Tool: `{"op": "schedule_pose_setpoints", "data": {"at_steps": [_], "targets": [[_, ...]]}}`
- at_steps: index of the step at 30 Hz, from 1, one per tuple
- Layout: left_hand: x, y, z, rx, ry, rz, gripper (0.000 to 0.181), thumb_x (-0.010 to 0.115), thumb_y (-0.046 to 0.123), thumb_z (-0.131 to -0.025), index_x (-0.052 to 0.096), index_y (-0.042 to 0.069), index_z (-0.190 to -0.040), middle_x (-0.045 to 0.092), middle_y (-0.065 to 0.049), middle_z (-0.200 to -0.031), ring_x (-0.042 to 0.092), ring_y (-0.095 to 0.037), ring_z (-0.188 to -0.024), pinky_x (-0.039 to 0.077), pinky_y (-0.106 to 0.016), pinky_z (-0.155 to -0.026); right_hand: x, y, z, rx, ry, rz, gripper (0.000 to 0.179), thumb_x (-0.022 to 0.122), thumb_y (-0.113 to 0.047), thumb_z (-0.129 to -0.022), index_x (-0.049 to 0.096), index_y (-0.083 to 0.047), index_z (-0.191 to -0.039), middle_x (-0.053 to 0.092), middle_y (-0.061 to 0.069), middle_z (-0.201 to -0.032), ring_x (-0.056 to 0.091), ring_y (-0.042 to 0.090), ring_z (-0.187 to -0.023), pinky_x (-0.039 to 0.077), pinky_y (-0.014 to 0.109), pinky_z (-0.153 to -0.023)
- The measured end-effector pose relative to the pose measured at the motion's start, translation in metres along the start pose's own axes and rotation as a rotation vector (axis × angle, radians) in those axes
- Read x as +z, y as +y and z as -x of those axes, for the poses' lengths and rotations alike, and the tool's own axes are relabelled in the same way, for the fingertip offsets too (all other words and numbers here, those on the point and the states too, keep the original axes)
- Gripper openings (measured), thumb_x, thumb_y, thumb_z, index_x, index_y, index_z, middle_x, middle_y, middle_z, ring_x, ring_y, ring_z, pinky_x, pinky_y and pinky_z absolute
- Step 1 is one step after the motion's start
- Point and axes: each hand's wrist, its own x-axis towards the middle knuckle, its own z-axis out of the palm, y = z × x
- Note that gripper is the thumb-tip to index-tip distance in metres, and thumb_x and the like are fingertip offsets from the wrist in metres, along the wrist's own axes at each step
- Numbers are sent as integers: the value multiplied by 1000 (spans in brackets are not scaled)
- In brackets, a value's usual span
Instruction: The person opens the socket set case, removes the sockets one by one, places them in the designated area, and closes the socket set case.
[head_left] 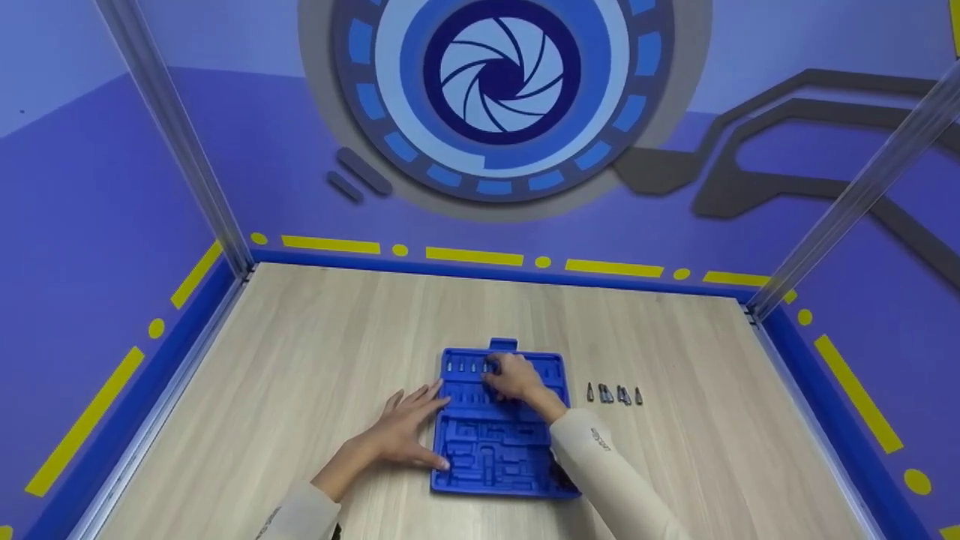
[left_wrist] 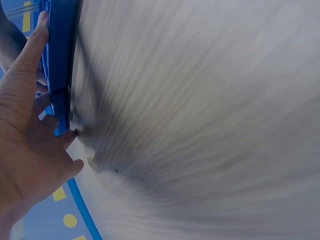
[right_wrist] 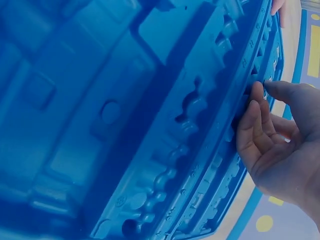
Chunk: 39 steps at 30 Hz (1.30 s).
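An open blue plastic case (head_left: 495, 491) with moulded recesses lies on the table. Several small metal bits (head_left: 461, 367) stand in a row in its upper half. My right hand (head_left: 514, 377) is over that row, thumb and forefinger pinched together on a small bit at its slot; the fingertips mostly hide it. In the right wrist view, the other fingers of the right hand (right_wrist: 285, 145) curl in beside the case. Against the case's left edge rests my left hand (head_left: 401, 431), fingers spread and thumb on the lower corner. The left wrist view shows this hand (left_wrist: 30, 135) touching the case's side (left_wrist: 61, 50).
Right of the case, several small dark pointed bits (head_left: 606, 394) lie loosely lined up on the wooden table (head_left: 337, 322). Blue printed panels (head_left: 225, 150) with metal posts (head_left: 172, 127) enclose the back and sides. A latch tab (head_left: 503, 344) sticks out from the case's far edge.
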Motion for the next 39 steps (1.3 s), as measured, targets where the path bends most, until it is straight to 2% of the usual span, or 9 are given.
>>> {"op": "schedule_pose_setpoints", "data": {"at_steps": [7, 12, 17, 23, 27, 34, 39], "targets": [[0, 2, 1, 12, 8, -2, 110, 88, 56, -72, 37, 9, -158, 17, -19, -171, 17, -48, -156, 5, -75, -121, 1, 0, 0, 20, 26, -33, 41, 69, -19, -97, 64, -1, -134, 75, 8, -75, 65, 10, -51, 52, 25, -51], [0, 2, 0, 4, 0, 1, 111, 88, 57, -72, 37, 10, -158, 16, -18, -171, 16, -47, -157, 5, -74, -122, -1, 1, -1, 66, 22, -117, 36, 72, -19, -96, 64, -7, -129, 75, 8, -76, 60, 8, -48, 49, 22, -46], [1, 1, 0, -7, 2, 2, 111, 88, 57, -71, 38, 9, -158, 17, -18, -171, 16, -46, -157, 5, -73, -123, -1, 4, -3, 72, 29, -176, 34, 75, -16, -93, 61, -10, -124, 72, 6, -70, 58, 7, -45, 46, 20, -43], [1, 1, 0, -9, 2, 4, 111, 88, 58, -71, 38, 10, -158, 17, -17, -171, 16, -46, -157, 5, -73, -123, -1, 4, -2, 55, 36, -230, 26, 70, -13, -97, 58, -13, -120, 67, 4, -61, 55, 7, -44, 42, 18, -42], [1, 0, 1, -1, 6, 2, 111, 88, 58, -71, 38, 10, -157, 17, -18, -171, 16, -46, -157, 5, -73, -123, 2, 6, -2, 38, 60, -240, 16, 65, -16, -100, 62, -11, -115, 68, 5, -63, 55, 5, -43, 44, 19, -41], [2, 0, 0, -1, 11, -2, 111, 88, 58, -71, 39, 9, -157, 17, -18, -171, 16, -46, -157, 5, -73, -123, 3, 4, 2, -40, 102, -182, 16, 63, -13, -101, 68, -5, -113, 68, 4, -60, 58, 6, -43, 48, 22, -44], [1, 1, 0, 13, 13, -6, 110, 88, 56, -72, 39, 7, -157, 18, -20, -170, 18, -49, -156, 6, -75, -121, 5, 3, 3, -41, 119, -222, 12, 64, -13, -101, 68, -6, -109, 72, 9, -67, 63, 7, -47, 50, 21, -47]]}}
